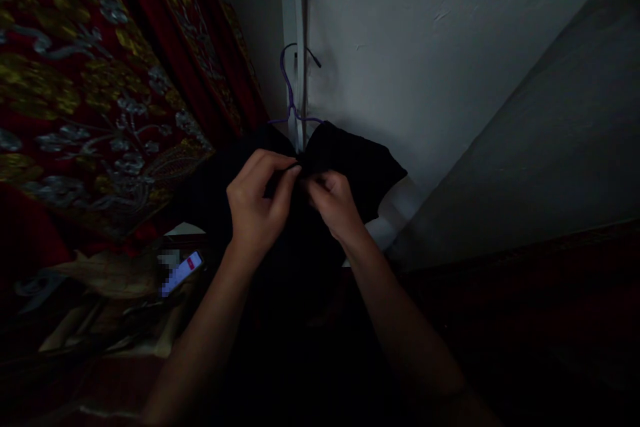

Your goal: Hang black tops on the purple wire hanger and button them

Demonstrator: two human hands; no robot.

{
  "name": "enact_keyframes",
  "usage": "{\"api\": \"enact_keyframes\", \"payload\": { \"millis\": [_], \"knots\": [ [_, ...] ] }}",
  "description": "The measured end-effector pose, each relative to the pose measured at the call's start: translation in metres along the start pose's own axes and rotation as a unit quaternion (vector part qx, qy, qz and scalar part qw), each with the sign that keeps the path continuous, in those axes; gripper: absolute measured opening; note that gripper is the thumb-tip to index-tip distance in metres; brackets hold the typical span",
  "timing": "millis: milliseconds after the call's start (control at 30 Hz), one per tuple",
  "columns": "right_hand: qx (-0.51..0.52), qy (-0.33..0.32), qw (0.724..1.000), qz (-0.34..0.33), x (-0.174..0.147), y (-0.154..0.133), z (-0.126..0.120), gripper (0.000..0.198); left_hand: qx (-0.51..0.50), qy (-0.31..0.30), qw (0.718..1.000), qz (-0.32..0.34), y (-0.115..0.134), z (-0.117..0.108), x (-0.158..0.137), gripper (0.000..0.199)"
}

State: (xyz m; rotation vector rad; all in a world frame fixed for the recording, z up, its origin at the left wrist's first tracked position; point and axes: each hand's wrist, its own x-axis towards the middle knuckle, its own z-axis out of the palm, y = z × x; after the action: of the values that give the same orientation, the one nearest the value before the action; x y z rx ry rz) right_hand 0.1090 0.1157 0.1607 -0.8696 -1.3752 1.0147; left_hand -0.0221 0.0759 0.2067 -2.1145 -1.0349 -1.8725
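A black short-sleeved garment [360, 167], probably a shirt, hangs on a thin purple wire hanger [291, 90] against the wall. My left hand [260, 197] pinches its dark cloth at the neck opening, thumb and forefinger pressed together. Close beside it, my right hand [333, 200] has its fingers curled on the same cloth just below the neck. Whether a button or another small part lies between the fingers is too dark to see. The lower part of the garment fades into shadow.
Red cloth with gold and silver embroidery [75, 80] hangs at the left. Below it, a lit phone [183, 273] rests on a small wooden stool or chair [115, 280]. A pale pole or strip [299, 7] runs down the white wall [400, 47] behind the hanger.
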Motion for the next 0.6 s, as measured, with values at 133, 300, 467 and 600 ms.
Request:
{"api": "enact_keyframes", "payload": {
  "millis": [133,300,467,600],
  "knots": [
    [-0.064,-0.021,0.993,0.093,-0.020,0.044,0.001,0.018,-0.035,0.135,0.989,-0.040,-0.001,-0.021,0.007,0.003],
    [0.018,-0.037,0.987,0.153,-0.063,0.053,0.003,0.022,-0.139,0.219,0.945,-0.201,-0.027,-0.073,0.000,0.009],
    [0.065,-0.099,0.986,0.119,-0.101,0.029,0.015,0.027,-0.363,0.301,0.778,-0.415,-0.044,-0.102,-0.032,0.026],
    [0.115,-0.058,0.982,0.140,-0.127,0.031,0.024,0.029,-0.394,0.353,0.694,-0.489,-0.038,-0.091,-0.078,0.027]
  ]
}}
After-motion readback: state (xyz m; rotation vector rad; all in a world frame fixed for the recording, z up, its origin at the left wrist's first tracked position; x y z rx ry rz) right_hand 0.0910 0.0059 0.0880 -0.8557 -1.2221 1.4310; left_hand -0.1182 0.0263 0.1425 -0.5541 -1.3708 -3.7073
